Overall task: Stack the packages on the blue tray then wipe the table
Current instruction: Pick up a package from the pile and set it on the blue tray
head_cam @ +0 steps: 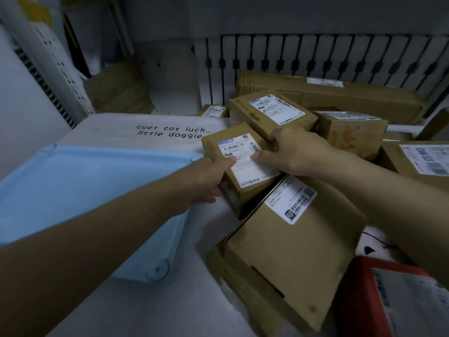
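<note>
small labelled box (240, 161): held in both hands just right of the blue tray (80, 181), above the white table (150, 310)
left hand (206, 181): fingers curled round the box's near left edge
right hand (291, 152): gripping its far right side, thumb on the label
other packages: large cardboard box (291, 259) in front, more boxes behind
grey cloth (126, 130): beyond the tray, printed words

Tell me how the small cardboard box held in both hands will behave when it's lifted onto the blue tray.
The small cardboard box looks rigid, with crisp edges, so it should probably hold its shape. The left hand and right hand cover much of it, so it is likely light. Its flat faces suggest it will sit stably on the blue tray without rolling.
</note>
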Available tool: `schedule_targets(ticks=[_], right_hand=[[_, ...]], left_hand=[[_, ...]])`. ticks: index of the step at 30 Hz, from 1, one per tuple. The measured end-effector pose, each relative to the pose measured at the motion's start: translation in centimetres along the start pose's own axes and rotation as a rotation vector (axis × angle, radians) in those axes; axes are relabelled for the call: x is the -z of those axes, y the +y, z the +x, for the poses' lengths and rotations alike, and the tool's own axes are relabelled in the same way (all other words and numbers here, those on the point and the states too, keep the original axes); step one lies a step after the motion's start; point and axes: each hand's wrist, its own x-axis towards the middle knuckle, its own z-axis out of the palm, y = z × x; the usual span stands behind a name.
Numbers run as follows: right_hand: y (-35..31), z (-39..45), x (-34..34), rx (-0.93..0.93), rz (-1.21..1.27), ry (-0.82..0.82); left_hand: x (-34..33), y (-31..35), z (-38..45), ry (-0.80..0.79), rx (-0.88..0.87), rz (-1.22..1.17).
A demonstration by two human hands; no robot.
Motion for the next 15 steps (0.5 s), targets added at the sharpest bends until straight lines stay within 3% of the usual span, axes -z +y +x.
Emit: schedule_targets(ticks=[6, 10, 15], right_hand=[[-1.0, -6.4, -0.4, 0.049, 0.109, 0.189], [-2.0, -12.9, -2.2, 0.023, 0.05, 0.273], [-1.5, -18.7, -5.1, -0.164, 0.037, 0.368]], left_hand=[[-1.3, -3.5, -3.5, -0.047, -0.052, 0.064], [-1.8, -6.3, -7.2, -0.028, -0.095, 0.067], [-2.5, -6.4, -10.9, -0.008, -0.254, -0.034]])
